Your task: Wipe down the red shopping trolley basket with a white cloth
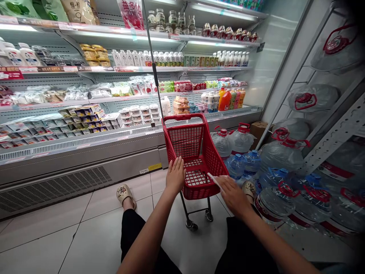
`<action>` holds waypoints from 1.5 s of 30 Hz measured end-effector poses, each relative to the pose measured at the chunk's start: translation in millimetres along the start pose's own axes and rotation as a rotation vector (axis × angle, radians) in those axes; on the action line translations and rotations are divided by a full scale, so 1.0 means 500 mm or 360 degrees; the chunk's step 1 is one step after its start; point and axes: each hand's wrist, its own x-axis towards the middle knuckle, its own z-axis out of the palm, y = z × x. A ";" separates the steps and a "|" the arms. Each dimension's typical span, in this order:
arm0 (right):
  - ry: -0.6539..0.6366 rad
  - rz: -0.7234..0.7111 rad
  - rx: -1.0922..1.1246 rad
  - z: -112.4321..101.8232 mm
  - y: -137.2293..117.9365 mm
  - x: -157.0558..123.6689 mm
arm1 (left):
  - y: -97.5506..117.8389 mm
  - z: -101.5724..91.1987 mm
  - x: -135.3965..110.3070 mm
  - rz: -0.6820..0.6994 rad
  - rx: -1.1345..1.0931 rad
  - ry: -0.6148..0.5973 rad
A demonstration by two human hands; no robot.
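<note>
A small red shopping cart [196, 152] stands on the tiled floor in front of me, its basket empty. My left hand [175, 176] rests flat on the cart's near left rim, fingers stretched out and together. My right hand [231, 194] hovers at the cart's near right corner and holds a thin white strip [213, 179] that points over the rim. A thin metal pole [154, 72] rises from the cart's far side. My knees in black trousers fill the lower part of the view.
A long chilled display [85, 140] with dairy, drinks and packaged food runs along the left and back. Large water bottles [273, 160] with red caps lie stacked on the right beside a metal rack [333, 133]. A cardboard box [258, 129] sits behind them.
</note>
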 end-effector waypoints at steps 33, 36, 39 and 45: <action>-0.0062 -0.0155 -0.0042 -0.015 -0.066 0.122 | -0.025 -0.059 -0.181 0.0226 -0.0121 -0.0011; -0.0106 -0.0332 0.0012 -0.021 -0.141 0.112 | 0.007 -0.043 -0.199 0.0208 -0.0179 0.0038; -0.0160 -0.0493 0.0064 -0.022 -0.174 0.106 | -0.010 -0.040 -0.203 0.0157 -0.0161 0.0084; -0.0032 -0.0139 -0.0115 -0.023 0.006 0.129 | -0.073 -0.061 -0.201 0.0134 -0.0095 0.0039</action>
